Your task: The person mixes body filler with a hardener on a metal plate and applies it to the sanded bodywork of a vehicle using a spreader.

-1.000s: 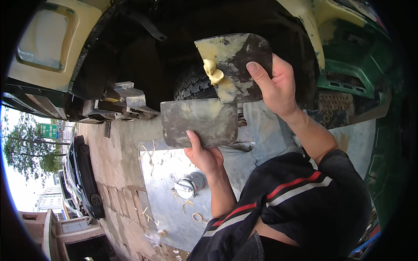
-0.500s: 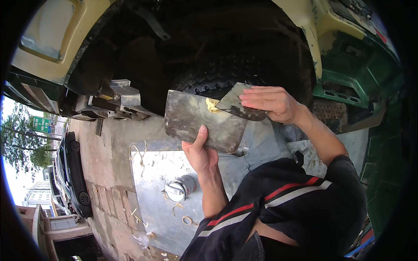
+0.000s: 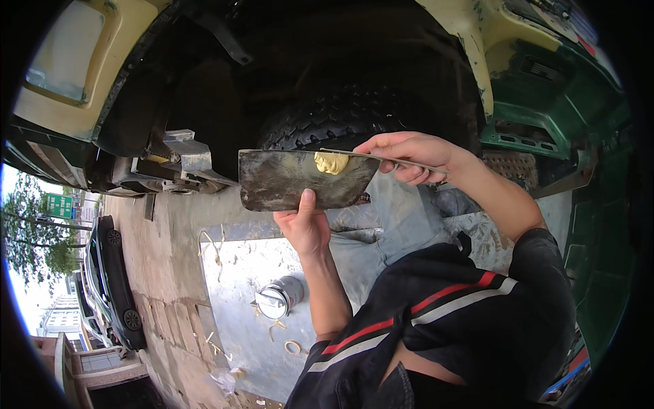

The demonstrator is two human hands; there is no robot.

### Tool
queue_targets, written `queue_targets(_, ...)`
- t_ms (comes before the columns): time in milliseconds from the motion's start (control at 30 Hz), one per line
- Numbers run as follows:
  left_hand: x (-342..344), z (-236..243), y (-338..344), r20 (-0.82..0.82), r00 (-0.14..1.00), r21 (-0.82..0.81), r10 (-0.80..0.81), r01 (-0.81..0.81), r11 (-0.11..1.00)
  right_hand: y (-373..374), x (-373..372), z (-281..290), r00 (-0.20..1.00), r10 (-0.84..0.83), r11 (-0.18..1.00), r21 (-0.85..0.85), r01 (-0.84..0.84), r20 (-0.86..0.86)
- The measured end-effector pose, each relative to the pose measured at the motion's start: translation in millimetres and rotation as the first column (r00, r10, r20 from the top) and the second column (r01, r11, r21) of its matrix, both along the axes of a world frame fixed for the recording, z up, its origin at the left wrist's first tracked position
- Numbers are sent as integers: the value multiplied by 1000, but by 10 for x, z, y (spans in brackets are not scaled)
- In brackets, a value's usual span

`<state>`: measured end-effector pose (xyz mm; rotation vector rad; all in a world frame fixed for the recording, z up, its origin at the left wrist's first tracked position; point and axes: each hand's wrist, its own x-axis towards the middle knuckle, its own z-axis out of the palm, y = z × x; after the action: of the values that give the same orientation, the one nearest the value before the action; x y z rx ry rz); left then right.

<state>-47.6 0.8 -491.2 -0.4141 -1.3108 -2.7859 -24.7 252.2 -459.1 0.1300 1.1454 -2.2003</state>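
My left hand (image 3: pixel 305 228) is closed on a dark, smeared rectangular mixing board (image 3: pixel 279 183), its thumb on top and the fingers hidden beneath. A lump of pale yellow putty (image 3: pixel 330 162) sits by the board's far edge. In my right hand (image 3: pixel 415 157) is a thin flat spreader (image 3: pixel 398 161), now seen almost edge-on, pinched between thumb and fingers. Its working edge lies along the far edge of the board, against the putty.
Ahead is a vehicle's dark wheel arch with a tyre (image 3: pixel 340 116). A metal bracket (image 3: pixel 192 153) juts out at left, a green step panel (image 3: pixel 528 129) at right. On a grey sheet (image 3: pixel 238 327) stand a tin (image 3: pixel 279 296) and a tape ring (image 3: pixel 292 347).
The spreader has turned from showing its flat face to edge-on, and the putty is gathered into a larger lump. The board has shifted left and tilted, appearing shallower.
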Motion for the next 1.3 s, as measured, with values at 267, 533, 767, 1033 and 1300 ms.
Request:
queue_targets(267, 114, -46, 16, -62, 994, -48, -89, 86, 995, -124, -177, -492, 983, -37, 909, 402, 108, -179)
queue_targets(533, 267, -17, 140, -62, 922, -65, 383, -387, 920, -202, 132, -64, 426, -440, 610, 86, 788, -790)
queue_targets(767, 361, -286, 439, -215, 821, -231, 529, -569, 790, -803, 110, 101, 282, -195, 518, 146, 843, -939)
queue_targets(1033, 385, -86, 422, -189, 851, -334, 490, -525, 783, -930, 311, 53, -63, 426, 283, 67, 957, -903)
queue_targets(1300, 425, -31, 358, -76, 878, -265, 473, -476, 839, -955, 267, 20, -35, 544, 313, 164, 936, -839)
